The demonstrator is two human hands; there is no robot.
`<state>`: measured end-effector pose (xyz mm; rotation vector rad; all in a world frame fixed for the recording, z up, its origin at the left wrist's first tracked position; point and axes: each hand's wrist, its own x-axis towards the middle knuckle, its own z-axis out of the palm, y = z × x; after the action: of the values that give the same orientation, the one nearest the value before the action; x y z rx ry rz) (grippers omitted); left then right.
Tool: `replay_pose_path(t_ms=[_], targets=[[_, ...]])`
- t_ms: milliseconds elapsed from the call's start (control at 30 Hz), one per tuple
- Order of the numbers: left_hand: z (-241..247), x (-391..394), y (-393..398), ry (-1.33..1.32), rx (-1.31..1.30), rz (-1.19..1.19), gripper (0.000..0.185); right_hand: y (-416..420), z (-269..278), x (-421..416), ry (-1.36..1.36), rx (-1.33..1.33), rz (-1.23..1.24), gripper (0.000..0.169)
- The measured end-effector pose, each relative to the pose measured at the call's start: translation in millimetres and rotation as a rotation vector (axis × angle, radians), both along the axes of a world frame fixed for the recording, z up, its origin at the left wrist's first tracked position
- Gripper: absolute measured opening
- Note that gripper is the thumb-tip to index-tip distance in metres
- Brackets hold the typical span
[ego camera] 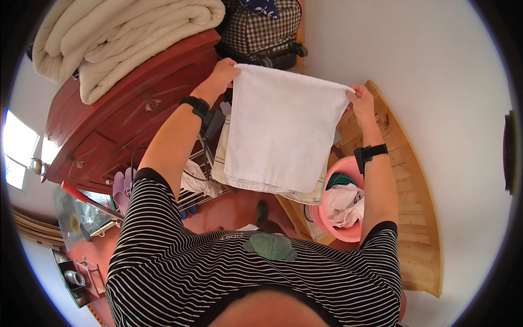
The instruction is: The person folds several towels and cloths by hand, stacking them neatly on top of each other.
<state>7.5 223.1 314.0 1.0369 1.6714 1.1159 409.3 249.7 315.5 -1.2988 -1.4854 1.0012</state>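
A white terry towel hangs spread out between my two hands. My left hand pinches its upper left corner, near the red wooden cabinet. At the upper right corner, my right hand grips the edge between thumb and fingers. The towel's top edge is stretched nearly straight and slopes down a little to the right. Below and partly behind the towel lie folded cloths, cream with coloured stripes; what they rest on is mostly hidden.
The red cabinet with a folded cream quilt on top stands at left. A checked suitcase is beyond it. At right are a pink tub holding a white plastic bag, and slatted wooden boards against the wall.
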Motion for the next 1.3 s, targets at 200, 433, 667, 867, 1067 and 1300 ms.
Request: replay_pose_path(t_ms=[200,433,667,867,1067,1300], targets=[[4.1,3.2,-0.5,-0.103,0.055,-0.081,0.013,-11.8,0.9,10.5,0.049,-0.045,0.0,0.01],[7.5,-17.5,-129.2,-0.11,0.3,-0.347,0.018,-121.8,-8.7,19.6,0.181,0.093,0.126,0.018],[-44.2,7.4,-244.6,0.402,0.352,-0.536,0.024,-222.8,-57.0,33.3,-0.349,0.383,0.276,0.02],[-91.6,6.3,-255.7,0.8,0.459,-0.549,0.025,-238.0,-74.4,35.4,-0.6,0.393,0.395,0.022],[-99.3,3.9,-220.2,0.282,0.293,-0.095,0.038,-197.4,-54.9,34.2,-0.298,0.199,0.169,0.019],[-98.2,26.3,-153.4,0.109,0.014,-0.191,0.046,-111.0,-80.2,-12.0,-0.103,-0.044,0.327,0.029]])
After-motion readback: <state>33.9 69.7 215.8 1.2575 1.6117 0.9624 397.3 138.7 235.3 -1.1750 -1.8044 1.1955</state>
